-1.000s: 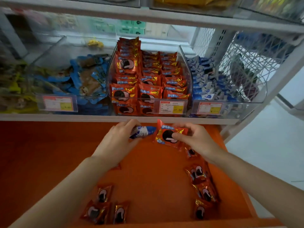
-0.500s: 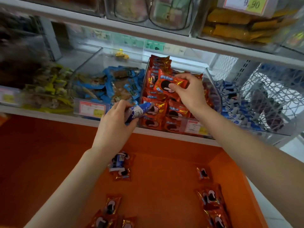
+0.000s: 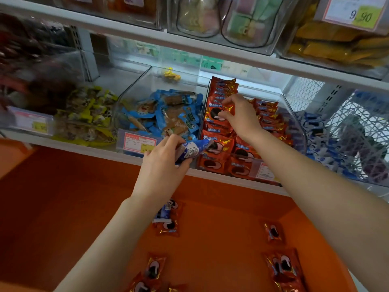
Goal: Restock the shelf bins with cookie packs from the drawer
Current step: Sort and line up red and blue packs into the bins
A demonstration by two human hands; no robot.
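Both grips have risen from over the drawer to the shelf since a second ago, each carrying its pack along. Nearest, the orange drawer (image 3: 210,253) holds loose red cookie packs (image 3: 283,268) along its right side and near its front edge. A blue pack on a red one (image 3: 167,218) lies just beside the left wrist.

Above the drawer's far edge, the left grip (image 3: 162,165) is curled round a blue cookie pack (image 3: 192,149). The pack's far end sticks out to the right, at the front of the clear red-pack bin (image 3: 300,133).

Farther in, the right grip (image 3: 240,116) pinches a red cookie pack (image 3: 216,112) between thumb and fingers at its right edge. It holds the pack upright on the left row of packs inside that bin.

To the left is a bin of blue-and-brown snacks (image 3: 168,114), then yellow snacks (image 3: 88,114). Blue packs (image 3: 315,131) fill the bin to the right. Farthest, the upper shelf carries a price tag (image 3: 355,13) reading 9.90.
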